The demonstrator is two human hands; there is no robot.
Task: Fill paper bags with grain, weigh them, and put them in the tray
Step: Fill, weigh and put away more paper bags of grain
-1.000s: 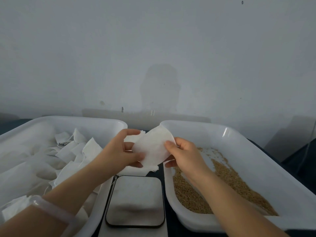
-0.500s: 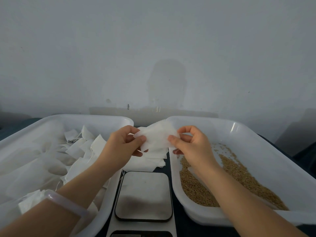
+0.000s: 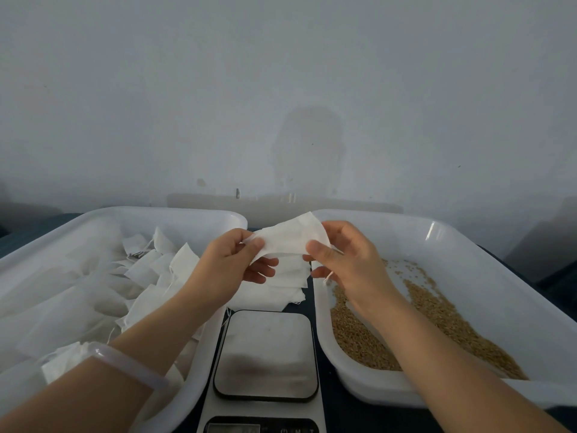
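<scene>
Both hands pinch one paper bag [image 3: 290,237] in the air, at twelve o'clock from the kitchen scale [image 3: 265,354]. The left hand [image 3: 231,267] grips its left edge between thumb and fingers, and the right hand [image 3: 346,264] grips its right edge. The bag looks flat and unfilled, so this round seems barely begun. Filling it from the grain [image 3: 359,342] in the grain tray [image 3: 437,226] at three o'clock, weighing it on the bare scale and setting it down are all left. The bag tray [image 3: 168,214] at nine o'clock holds many white bags, but I cannot tell whether they are filled.
</scene>
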